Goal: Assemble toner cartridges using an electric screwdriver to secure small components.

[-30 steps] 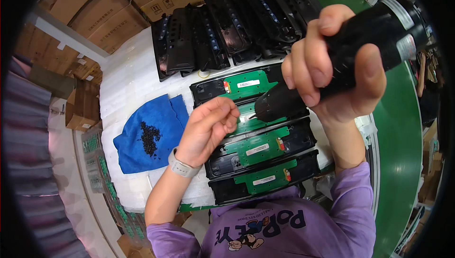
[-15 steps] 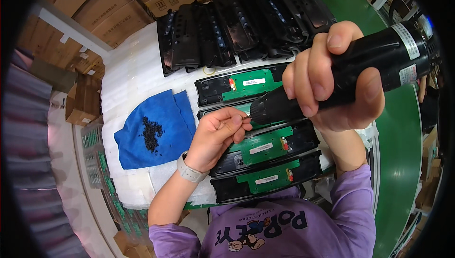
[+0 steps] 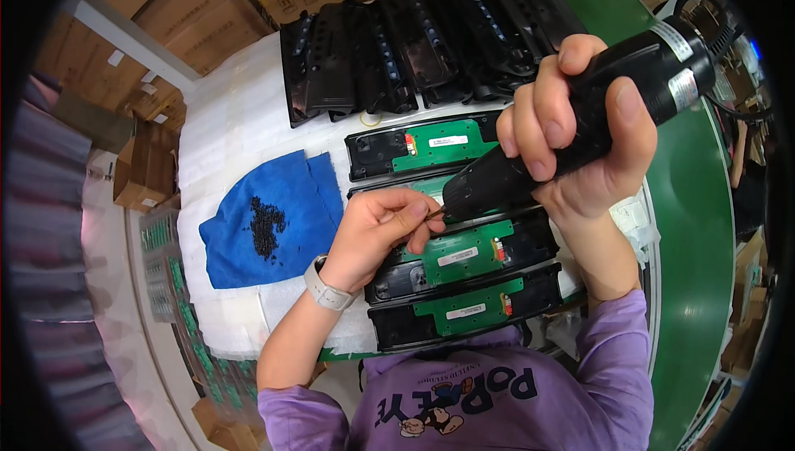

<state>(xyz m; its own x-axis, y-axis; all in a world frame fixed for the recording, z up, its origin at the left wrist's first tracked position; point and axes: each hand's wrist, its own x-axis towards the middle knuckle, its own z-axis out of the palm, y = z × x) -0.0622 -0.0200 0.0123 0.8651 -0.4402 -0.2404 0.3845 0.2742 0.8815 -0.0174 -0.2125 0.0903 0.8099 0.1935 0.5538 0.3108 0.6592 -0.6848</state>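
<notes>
My right hand (image 3: pixel 571 132) is wrapped round a black electric screwdriver (image 3: pixel 613 95), whose tapered nose points down to the left. At that nose, my left hand (image 3: pixel 385 231) pinches the thin screwdriver bit (image 3: pixel 434 214) between thumb and fingertips. Whether a screw sits at the bit's end is hidden by the fingers. Under both hands lie several long black housings with green circuit boards: one on the far side (image 3: pixel 451 143), one nearer (image 3: pixel 455 255), and one closest to me (image 3: pixel 464 313). Left of them, a pile of small black screws (image 3: pixel 265 227) rests on a blue cloth (image 3: pixel 232 202).
Several black plastic shells (image 3: pixel 414 37) stand in a row at the back of the white-covered table (image 3: pixel 219 120). Cardboard boxes (image 3: pixel 186 16) are stacked behind. Stacked green boards (image 3: pixel 199 360) are at the left, and a green surface (image 3: pixel 696 285) runs along the right.
The screwdriver has shifted slightly, its rear end moving left and up. My left hand keeps its pinch at the bit. The housings and screws stay put.
</notes>
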